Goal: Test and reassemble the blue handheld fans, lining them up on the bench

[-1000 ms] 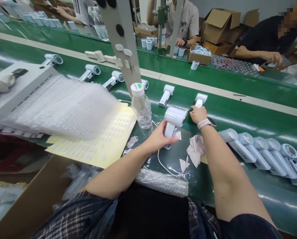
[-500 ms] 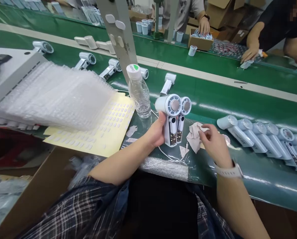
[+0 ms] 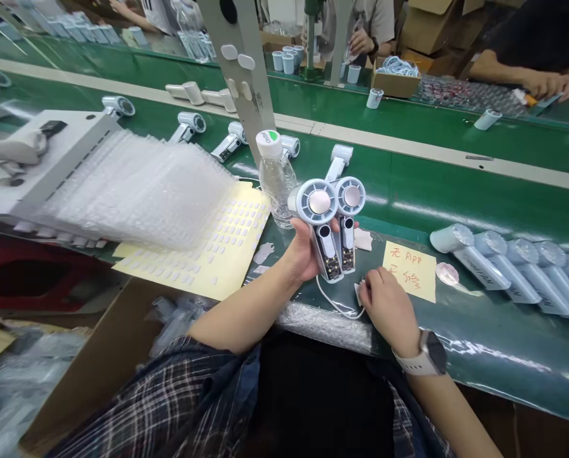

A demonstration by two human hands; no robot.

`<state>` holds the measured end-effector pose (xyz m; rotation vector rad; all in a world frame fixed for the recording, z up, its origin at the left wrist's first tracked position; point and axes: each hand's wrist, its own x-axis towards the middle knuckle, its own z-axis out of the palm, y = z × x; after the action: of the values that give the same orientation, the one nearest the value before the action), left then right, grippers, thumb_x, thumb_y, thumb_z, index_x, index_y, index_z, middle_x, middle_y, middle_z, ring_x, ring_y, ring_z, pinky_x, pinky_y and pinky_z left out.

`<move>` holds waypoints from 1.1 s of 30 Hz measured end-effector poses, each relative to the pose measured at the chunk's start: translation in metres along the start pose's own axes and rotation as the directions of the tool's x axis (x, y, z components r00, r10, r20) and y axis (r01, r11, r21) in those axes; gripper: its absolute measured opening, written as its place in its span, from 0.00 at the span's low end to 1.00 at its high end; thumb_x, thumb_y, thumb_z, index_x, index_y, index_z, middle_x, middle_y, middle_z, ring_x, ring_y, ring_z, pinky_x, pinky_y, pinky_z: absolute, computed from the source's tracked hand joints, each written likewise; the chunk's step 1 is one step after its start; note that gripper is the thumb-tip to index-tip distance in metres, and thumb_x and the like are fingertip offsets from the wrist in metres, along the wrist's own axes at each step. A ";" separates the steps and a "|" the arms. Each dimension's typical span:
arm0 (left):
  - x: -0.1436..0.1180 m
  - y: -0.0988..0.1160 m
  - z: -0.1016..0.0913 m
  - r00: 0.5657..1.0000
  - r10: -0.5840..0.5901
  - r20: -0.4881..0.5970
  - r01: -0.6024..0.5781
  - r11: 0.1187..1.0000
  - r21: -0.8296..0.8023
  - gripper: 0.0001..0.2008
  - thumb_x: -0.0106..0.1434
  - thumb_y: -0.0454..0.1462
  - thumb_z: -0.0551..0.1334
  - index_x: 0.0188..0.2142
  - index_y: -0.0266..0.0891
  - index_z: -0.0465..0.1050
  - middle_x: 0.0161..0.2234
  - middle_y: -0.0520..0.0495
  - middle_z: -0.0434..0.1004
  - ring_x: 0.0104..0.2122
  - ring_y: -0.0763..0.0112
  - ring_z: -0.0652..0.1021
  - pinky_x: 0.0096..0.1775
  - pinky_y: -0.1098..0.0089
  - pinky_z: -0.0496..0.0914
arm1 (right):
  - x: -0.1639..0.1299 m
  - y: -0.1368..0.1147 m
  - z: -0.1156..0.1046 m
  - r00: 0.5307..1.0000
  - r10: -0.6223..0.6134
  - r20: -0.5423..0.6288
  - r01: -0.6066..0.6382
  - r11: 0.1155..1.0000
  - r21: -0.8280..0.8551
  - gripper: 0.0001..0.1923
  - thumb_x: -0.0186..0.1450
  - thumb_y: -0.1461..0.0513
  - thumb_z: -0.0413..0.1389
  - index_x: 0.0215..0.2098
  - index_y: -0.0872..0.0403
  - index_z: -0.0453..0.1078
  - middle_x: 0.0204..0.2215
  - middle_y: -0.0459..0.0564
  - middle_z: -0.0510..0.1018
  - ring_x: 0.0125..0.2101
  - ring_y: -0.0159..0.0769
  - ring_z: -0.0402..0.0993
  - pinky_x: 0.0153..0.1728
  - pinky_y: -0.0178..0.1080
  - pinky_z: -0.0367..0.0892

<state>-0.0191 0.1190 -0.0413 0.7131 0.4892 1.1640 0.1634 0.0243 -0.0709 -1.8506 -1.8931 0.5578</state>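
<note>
My left hand [image 3: 304, 257] is closed round two light-blue handheld fans, side by side and upright. The nearer fan [image 3: 319, 202] and the other fan [image 3: 351, 196] both face me, their handles uncovered so the circuit boards show. My right hand [image 3: 389, 304] is closed low over the bench, fingertips pinched at the end of a thin white cable [image 3: 334, 307]; the plug is hidden. A pale paper scrap shows beside those fingertips. Behind the fans lies a piece of crumpled paper [image 3: 363, 239]. A yellow handwritten note [image 3: 411, 272] lies just beyond my right hand.
Several fans [image 3: 484, 267] lie in a row at right. A clear bottle [image 3: 275, 175] stands behind my left hand. Bubble-wrap bags [image 3: 141, 191] and a yellow sticker sheet [image 3: 231, 267] lie at left. A metal post [image 3: 246, 70] rises behind. Co-workers' hands are across the bench.
My right hand has let go of the crumpled paper and moved down-left to the cable's end. The paper now lies behind the fans, and the yellow note is uncovered. My left hand still holds both fans.
</note>
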 end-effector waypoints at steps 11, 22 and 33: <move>-0.002 -0.005 -0.002 1.000 -0.015 0.004 0.015 0.999 -0.045 0.43 0.41 0.78 0.66 0.28 0.41 0.71 0.43 0.40 0.85 0.57 0.43 0.81 0.53 0.48 0.80 | -0.001 -0.039 0.009 0.974 0.045 0.220 -0.207 0.565 0.799 0.17 0.62 0.48 0.69 0.32 0.53 0.77 0.24 0.48 0.80 0.26 0.36 0.74 0.29 0.38 0.70; -0.007 -0.016 0.000 0.997 0.069 -0.027 -0.070 0.997 -0.019 0.42 0.40 0.77 0.66 0.27 0.40 0.72 0.42 0.41 0.85 0.48 0.48 0.83 0.49 0.52 0.80 | -0.015 -0.053 0.028 0.993 0.037 0.115 -0.118 0.467 0.877 0.20 0.75 0.46 0.57 0.33 0.50 0.69 0.22 0.43 0.74 0.25 0.35 0.72 0.31 0.39 0.70; -0.008 -0.002 0.009 1.000 0.007 -0.017 -0.009 0.996 -0.088 0.43 0.42 0.79 0.64 0.25 0.41 0.62 0.47 0.41 0.82 0.58 0.43 0.79 0.51 0.50 0.81 | -0.015 -0.046 0.021 0.994 0.112 0.004 -0.063 0.526 0.848 0.18 0.75 0.49 0.58 0.32 0.51 0.71 0.19 0.42 0.73 0.23 0.34 0.72 0.28 0.37 0.68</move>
<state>-0.0143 0.1089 -0.0367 0.6299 0.4462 1.1928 0.1140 0.0079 -0.0633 -1.2407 -1.1031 1.2004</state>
